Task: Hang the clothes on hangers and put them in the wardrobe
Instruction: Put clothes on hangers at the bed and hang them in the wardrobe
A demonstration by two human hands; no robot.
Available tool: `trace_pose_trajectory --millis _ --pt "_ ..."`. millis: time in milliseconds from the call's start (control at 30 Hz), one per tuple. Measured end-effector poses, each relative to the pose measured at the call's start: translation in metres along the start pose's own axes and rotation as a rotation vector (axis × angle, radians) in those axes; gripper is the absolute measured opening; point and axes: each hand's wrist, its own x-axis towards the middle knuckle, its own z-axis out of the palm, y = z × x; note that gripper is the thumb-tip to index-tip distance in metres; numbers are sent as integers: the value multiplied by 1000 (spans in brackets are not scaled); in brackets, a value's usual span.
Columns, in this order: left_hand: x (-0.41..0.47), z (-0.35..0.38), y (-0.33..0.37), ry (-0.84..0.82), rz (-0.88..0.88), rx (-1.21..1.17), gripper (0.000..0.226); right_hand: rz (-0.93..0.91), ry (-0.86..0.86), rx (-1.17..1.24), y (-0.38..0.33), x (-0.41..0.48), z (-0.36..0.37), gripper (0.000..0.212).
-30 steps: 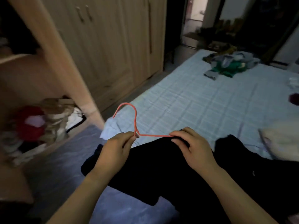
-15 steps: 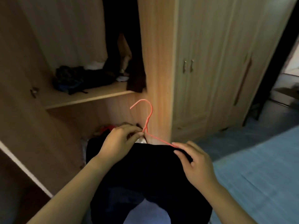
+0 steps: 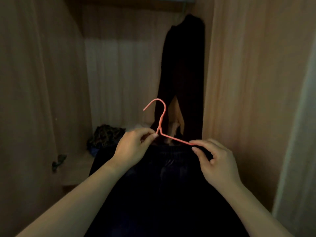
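Observation:
A thin orange hanger [image 3: 161, 122] carries a dark garment [image 3: 164, 189] that drapes down between my arms. My left hand [image 3: 135, 147] pinches the hanger at the base of its hook. My right hand [image 3: 216, 161] pinches the hanger's right arm together with the garment's waistband. The hook points up and to the left, free of any rail. I hold it all in front of the open wardrobe compartment [image 3: 119, 74]. The hanger's left arm is hidden under the cloth.
A dark garment [image 3: 183, 79] hangs at the right of the compartment from the rail above. A crumpled patterned cloth [image 3: 106, 135] lies on the shelf at the lower left. Wooden side panels [image 3: 239, 82] close in on both sides.
The view has swung from the bed to the inside of the wardrobe. Both hands have kept their hold and lifted the hanger with the garment toward the compartment.

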Motion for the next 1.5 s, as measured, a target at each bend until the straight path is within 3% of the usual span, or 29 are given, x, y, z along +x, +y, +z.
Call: trace_pose_trajectory --millis 133,233,433,867,1033,1233,1500 --pt "85 2 -51 164 130 14 29 -116 68 -87 17 104 36 16" --pt "139 8 -98 184 203 88 51 -171 141 -177 30 173 56 15" --pt "274 14 -168 225 323 120 59 -174 312 -277 51 317 77 15" --pt "529 38 -188 401 416 -30 75 -228 529 -401 102 542 111 15" --pt "615 67 -194 360 466 -7 76 -179 557 -397 146 621 112 15" --pt "734 47 -165 354 468 -153 60 -137 616 -544 136 745 93 15" --pt "793 100 -188 275 453 -118 53 -10 519 -695 170 801 134 17"
